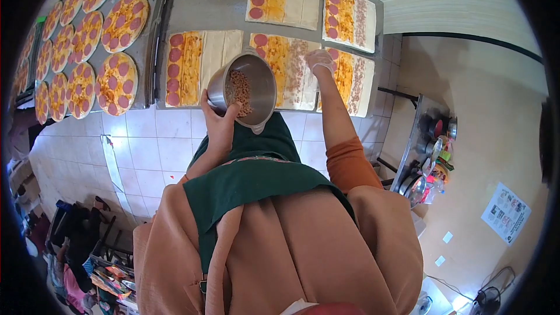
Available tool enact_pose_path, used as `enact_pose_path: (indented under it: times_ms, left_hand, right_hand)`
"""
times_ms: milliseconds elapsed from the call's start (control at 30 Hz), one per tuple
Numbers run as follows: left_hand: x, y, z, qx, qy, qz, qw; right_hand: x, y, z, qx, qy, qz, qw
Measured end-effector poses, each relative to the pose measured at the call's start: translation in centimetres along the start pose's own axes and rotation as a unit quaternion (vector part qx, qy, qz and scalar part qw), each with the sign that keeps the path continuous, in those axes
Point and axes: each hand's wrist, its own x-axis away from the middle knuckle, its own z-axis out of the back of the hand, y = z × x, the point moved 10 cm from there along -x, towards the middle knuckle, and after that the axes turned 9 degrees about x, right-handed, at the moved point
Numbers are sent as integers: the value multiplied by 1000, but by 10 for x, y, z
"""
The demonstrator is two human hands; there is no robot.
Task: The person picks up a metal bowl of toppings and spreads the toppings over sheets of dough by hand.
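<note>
The metal bowl (263,90) is in front of you, tilted over the near edge of the table (201,9), with brown crumbly filling (240,94) gathered along its left side. Your bare left hand (220,118) has a firm hold on it, gripping the wall at the lower left with the thumb over the rim. Your right hand (321,62), in a clear glove, is over the neighbouring edges of the near middle dough sheet (311,94) and the near right dough sheet (366,79); you can't tell from here whether its fingers are closed on anything.

Both of those sheets carry pepperoni, an orange-yellow band and a strip of brown crumbs, as does the far right sheet (366,17). The near left sheet (223,52) and far middle sheet (302,0) have pepperoni and the orange-yellow band beside plain dough.

Further left, round pizzas (116,84) stand in rows on another surface. To your right, a shelf (421,125) holds pots, and a printed paper (506,213) hangs on the wall.
</note>
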Motion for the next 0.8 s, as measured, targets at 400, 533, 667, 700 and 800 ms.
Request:
enact_pose_path:
  times_ms: [400,533,667,700,800]
  left_hand:
    - [2,8,12,67,10,9,998]
    - [5,7,16,62,10,14,998]
    - [7,6,18,55,5,12,998]
    - [8,5,18,57,4,16,998]
    - [9,5,21,50,5,17,999]
  right_hand:
    - [28,4,-7,10,9,27,1000]
    - [27,0,3,61,60,19,996]
    - [12,-9,18,85,82,16,993]
    - [8,-7,16,82,72,7,994]
    - [3,-6,10,45,50,22,997]
